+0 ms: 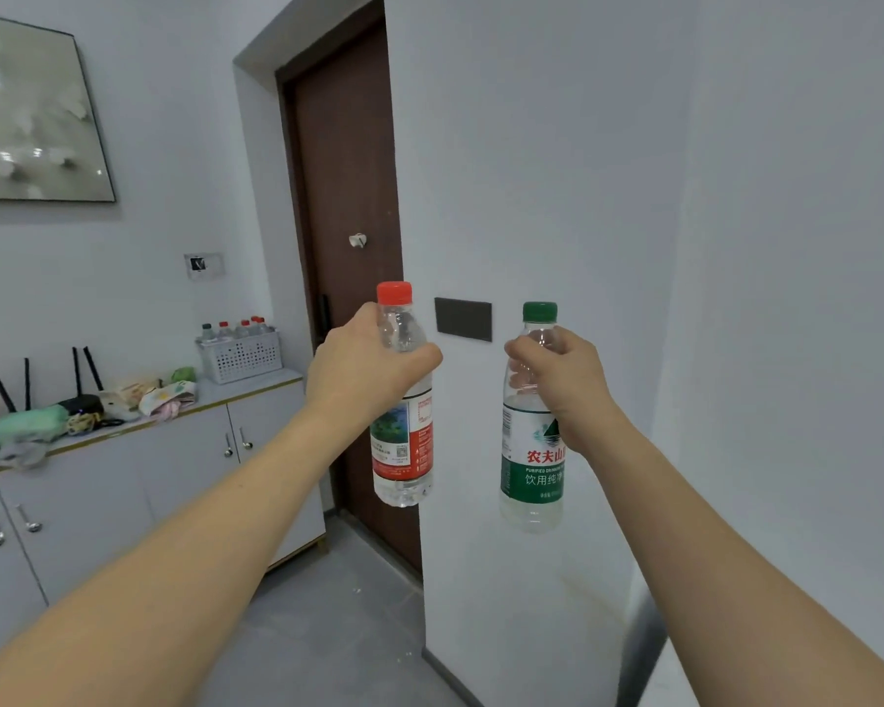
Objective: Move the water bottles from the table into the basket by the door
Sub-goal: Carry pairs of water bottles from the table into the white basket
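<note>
My left hand [361, 372] grips a red-capped water bottle [403, 451] by its shoulder, upright in mid-air. Held the same way in my right hand [565, 382] is a green-capped water bottle [529, 477] with a green label. Both arms reach forward at chest height. A white perforated basket [241, 355] stands on the right end of a cabinet top, beside the brown door [350, 206], to the left of and beyond my hands. Several bottles with red and dark caps stand inside it.
The white cabinet [174, 466] runs along the left wall, its top cluttered with a black router, cloths and small items. A white wall corner [532, 170] juts out straight ahead, with a dark wall plate. Grey floor lies between me and the door.
</note>
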The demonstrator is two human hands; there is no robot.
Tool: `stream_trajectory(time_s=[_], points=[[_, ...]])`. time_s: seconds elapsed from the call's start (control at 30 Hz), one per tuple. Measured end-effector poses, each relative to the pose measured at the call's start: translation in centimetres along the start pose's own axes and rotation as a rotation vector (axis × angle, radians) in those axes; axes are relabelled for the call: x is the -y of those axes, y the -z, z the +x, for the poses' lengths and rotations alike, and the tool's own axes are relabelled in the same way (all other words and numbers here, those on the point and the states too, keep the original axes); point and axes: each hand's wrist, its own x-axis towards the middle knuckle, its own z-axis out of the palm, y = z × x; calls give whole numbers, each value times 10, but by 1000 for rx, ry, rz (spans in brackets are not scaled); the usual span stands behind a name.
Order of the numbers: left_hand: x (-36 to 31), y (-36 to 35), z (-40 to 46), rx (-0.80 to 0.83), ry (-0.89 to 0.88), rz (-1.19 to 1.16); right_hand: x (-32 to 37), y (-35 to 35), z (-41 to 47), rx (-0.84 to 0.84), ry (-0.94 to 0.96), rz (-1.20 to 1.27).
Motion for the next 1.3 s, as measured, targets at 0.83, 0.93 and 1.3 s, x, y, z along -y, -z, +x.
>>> stream_trajectory(time_s=[0.83,0.93,1.3], points=[[322,20,233,-12,51,-55,-105,-357,199,20,-22,35],[359,1,271,-2,47,-37,-132,-391,244,42,-31,60],[477,-36,433,-65,72,8,-184,-529,419,137,32,137]])
